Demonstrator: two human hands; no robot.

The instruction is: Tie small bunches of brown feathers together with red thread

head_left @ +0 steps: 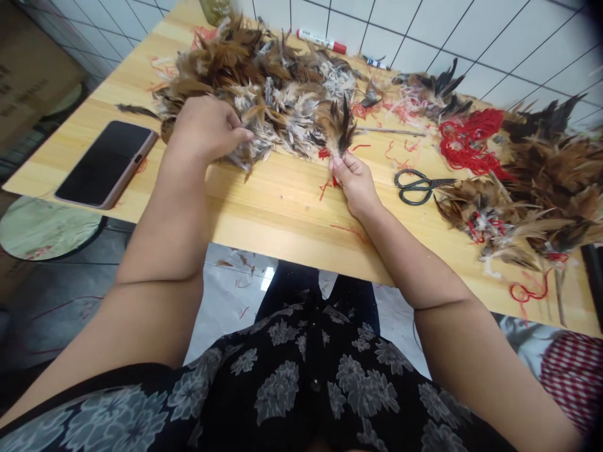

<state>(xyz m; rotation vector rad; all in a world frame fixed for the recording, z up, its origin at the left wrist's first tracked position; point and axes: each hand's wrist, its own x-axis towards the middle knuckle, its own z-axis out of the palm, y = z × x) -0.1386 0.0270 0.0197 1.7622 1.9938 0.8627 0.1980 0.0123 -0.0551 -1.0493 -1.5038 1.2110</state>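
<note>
My work surface is a long pale-yellow wooden table (264, 216) set against a white tiled wall (471, 44), with a brown cardboard box (32, 75) off to my left and a grey tiled floor (230, 282) below, strewn with feather bits and red thread. A large heap of brown, black and white feathers (268, 94) fills the middle of the table. A second heap of dark brown feathers (551, 182) lies at the right end, beside a tangle of red thread (468, 141). Black-handled scissors (417, 187) lie between the heaps, and a black phone in a pinkish case (106, 164) lies flat to my left. A white marker with a red cap (321, 41) lies by the wall. My bare forearms reach forward from my black floral top. My left hand (207, 129) is curled closed on the near edge of the large heap, its fingertips pinching feathers. My right hand (353, 185) pinches the base of a small brown-and-black feather tuft (342, 129), just beside that heap, with red thread showing at the tuft's foot.
</note>
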